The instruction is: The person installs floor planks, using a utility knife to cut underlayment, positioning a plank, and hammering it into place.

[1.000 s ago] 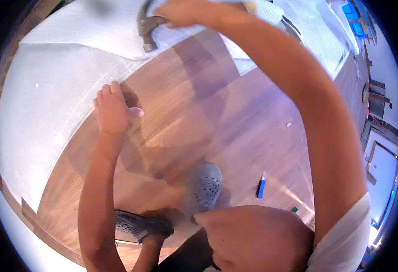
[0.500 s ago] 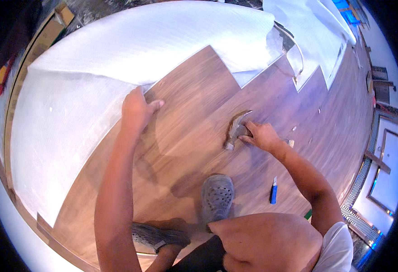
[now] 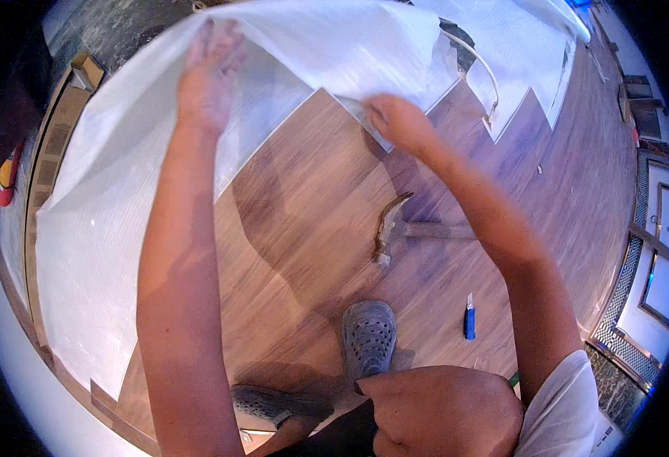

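Observation:
My right hand [image 3: 399, 122] is closed on the edge of a thin white underlay sheet [image 3: 327, 46], just past the end of the wood-look floor planks [image 3: 311, 167]. Stretched far forward, my left hand [image 3: 216, 68] has its fingers apart against the raised part of the sheet; motion blurs the fingertips. A claw hammer [image 3: 437, 231] lies on the planks below my right forearm, its head toward the middle. Nearer to me rests a blue utility knife [image 3: 469, 321] with its blade out.
My shoe [image 3: 369, 339] stands on the planks. A long cardboard box [image 3: 56, 137] lies along the left side. A pale cable [image 3: 483, 72] curves by a gap in the underlay. Framed panels [image 3: 650, 282] stand at the right. A red and yellow object [image 3: 7, 179] is at far left.
My right hand has let go of the hammer and taken the sheet's edge. My left hand has moved forward from the plank edge, and the sheet is now raised there.

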A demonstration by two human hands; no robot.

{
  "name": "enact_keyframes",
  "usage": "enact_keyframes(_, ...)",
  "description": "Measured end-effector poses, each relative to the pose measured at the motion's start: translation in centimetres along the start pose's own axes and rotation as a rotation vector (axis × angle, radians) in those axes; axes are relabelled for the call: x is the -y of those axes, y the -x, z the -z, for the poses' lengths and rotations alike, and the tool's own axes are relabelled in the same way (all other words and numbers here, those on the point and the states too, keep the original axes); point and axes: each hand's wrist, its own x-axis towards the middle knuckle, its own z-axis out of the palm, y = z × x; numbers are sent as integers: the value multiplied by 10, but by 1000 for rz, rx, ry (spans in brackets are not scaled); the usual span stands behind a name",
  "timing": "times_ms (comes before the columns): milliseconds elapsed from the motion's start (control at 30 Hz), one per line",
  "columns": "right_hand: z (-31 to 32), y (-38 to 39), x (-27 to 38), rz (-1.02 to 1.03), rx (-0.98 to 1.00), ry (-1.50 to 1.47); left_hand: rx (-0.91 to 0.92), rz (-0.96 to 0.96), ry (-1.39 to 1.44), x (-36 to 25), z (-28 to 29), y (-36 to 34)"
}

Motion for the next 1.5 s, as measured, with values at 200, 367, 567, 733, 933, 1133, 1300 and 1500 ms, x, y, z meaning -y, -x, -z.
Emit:
enact_keyframes(200, 9, -93, -7, -64, -711, 50, -27, 124, -541, -33, 30, 75)
enact_keyframes(367, -29, -88, 61, 602, 112, -31, -178, 147, -1459, -9, 113, 205)
enact_keyframes(567, -36, -89, 87, 636, 367, 126, -129, 276, -1769, 9, 99, 233)
enact_keyframes(733, -24, -74, 99, 592, 261, 121, -232, 231, -1792, 7, 88, 240)
enact_keyframes(933, -32, -76, 90, 548, 298, 65, -193, 311, -1751, 12, 90, 236)
enact_keyframes(1133, -29, -79, 91, 599, 293, 145, -168, 261, -1745, 8, 97, 236)
enact_keyframes(1300, -24, -75, 101, 602, 374, 219, -191, 291, -1735, 16, 108, 238)
enact_keyframes(1500, -19, -68, 103, 606, 334, 245, -215, 286, -1729, 11, 95, 238)
